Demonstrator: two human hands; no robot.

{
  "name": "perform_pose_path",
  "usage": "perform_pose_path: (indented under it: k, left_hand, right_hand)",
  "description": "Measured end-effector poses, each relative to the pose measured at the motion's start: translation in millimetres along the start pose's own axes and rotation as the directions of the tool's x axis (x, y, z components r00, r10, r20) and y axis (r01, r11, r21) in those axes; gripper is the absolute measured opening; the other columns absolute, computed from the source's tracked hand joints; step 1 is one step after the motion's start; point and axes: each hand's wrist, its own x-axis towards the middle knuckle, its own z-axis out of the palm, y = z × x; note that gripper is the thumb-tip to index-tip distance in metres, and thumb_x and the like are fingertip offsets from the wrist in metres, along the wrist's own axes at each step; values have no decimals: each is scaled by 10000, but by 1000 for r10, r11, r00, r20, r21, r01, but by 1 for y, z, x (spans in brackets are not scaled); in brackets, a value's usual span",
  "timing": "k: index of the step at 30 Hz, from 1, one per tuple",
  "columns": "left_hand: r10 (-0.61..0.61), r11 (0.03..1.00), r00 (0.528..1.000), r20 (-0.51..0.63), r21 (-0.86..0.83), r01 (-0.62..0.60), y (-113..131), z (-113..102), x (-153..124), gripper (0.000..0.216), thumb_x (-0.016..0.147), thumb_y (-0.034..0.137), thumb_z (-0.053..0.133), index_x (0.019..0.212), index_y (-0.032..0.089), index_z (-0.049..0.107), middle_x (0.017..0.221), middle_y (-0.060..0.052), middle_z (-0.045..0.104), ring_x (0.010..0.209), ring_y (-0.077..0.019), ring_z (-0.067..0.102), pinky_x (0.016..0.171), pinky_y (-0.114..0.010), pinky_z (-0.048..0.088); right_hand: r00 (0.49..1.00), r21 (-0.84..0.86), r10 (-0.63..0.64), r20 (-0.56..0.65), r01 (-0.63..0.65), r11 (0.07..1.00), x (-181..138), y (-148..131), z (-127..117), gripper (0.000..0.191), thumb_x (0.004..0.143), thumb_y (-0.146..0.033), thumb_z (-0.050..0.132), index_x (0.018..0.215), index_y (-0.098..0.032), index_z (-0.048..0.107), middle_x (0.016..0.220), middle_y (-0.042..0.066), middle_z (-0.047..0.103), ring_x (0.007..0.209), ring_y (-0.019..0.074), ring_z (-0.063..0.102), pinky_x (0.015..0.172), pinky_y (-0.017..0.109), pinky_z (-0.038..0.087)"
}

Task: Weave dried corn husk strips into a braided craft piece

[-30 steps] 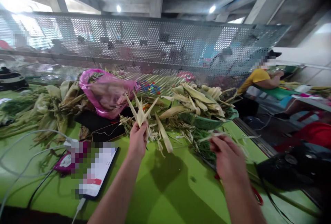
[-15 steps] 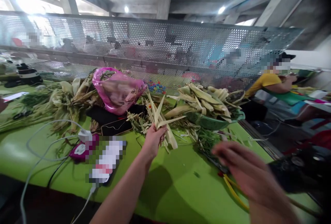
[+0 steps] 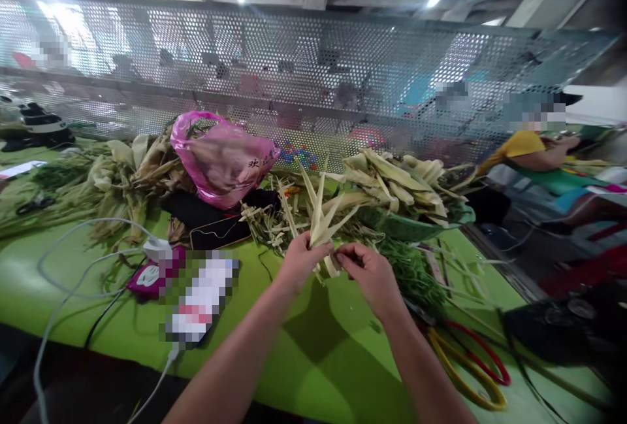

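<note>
Pale corn husks [image 3: 321, 215], their pointed strips fanned upward, stand in my left hand [image 3: 302, 260], whose thumb and fingers are closed round their lower part. Close beside it on the right is my right hand [image 3: 368, 274], with thumb and fingers pinched together at the lower end of the husks. What lies between those right fingertips is too small to make out. Below both hands is the green tabletop [image 3: 313, 358]. Beyond them lie loose husk scraps [image 3: 267, 221].
Dried husks fill a green basket [image 3: 416, 225] at the back right. Scissors with red and yellow handles [image 3: 465, 372] lie near green strands [image 3: 416, 274]. Leftward are a pink bag [image 3: 225, 169], a phone [image 3: 200, 300] and a cabled purple power strip [image 3: 157, 274]. Another person [image 3: 533, 149] sits far right.
My right hand has swung left from beside the scissors to the base of the husks, uncovering the red and yellow handles. My left hand keeps its hold and has moved slightly right.
</note>
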Motion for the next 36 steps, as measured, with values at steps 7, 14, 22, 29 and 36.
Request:
perform_pose_path:
  k: [7,14,22,29,36]
  left_hand:
    - [122,971,988,99,196,-139,-15,-4,9,196,713,263,686,848,124,658,770,-46,657,691,-146,568,689,-262,457]
    - [150,951,974,170,245,-190,-20,-3,8,170,755,243,636,882,129,638,796,-48,651,697,-141,560,668,-255,453]
    - [159,929,983,93,324,-180,-18,4,1,152,729,231,624,851,140,621,729,-10,605,647,-127,512,598,-233,394]
    - [203,950,979,-7,245,-195,-16,2,3,138,733,226,639,847,149,625,732,-11,591,652,-113,492,608,-220,381]
    - [-7,999,999,49,44,5,-7,2,-2,162,756,241,562,899,166,548,620,52,448,481,-61,345,466,-189,277]
  right_hand:
    - [998,22,45,41,-46,999,1,4,-3,271,795,-431,590,805,-171,667,673,17,607,555,132,471,531,259,384]
    - [997,127,63,53,-69,990,1,-2,-3,196,750,-345,589,759,-163,662,691,20,623,582,131,484,544,258,402]
    - [990,280,135,-30,-122,952,1,4,3,118,680,-272,600,693,-169,658,626,-16,576,546,107,452,519,241,366]
    - [981,376,191,-43,-161,912,-2,8,7,101,678,-273,626,652,-176,628,582,-30,550,510,96,433,512,234,353]
    - [995,224,94,-11,-90,970,-7,2,-1,335,801,-491,611,686,-178,636,617,-6,573,552,122,460,519,245,356]
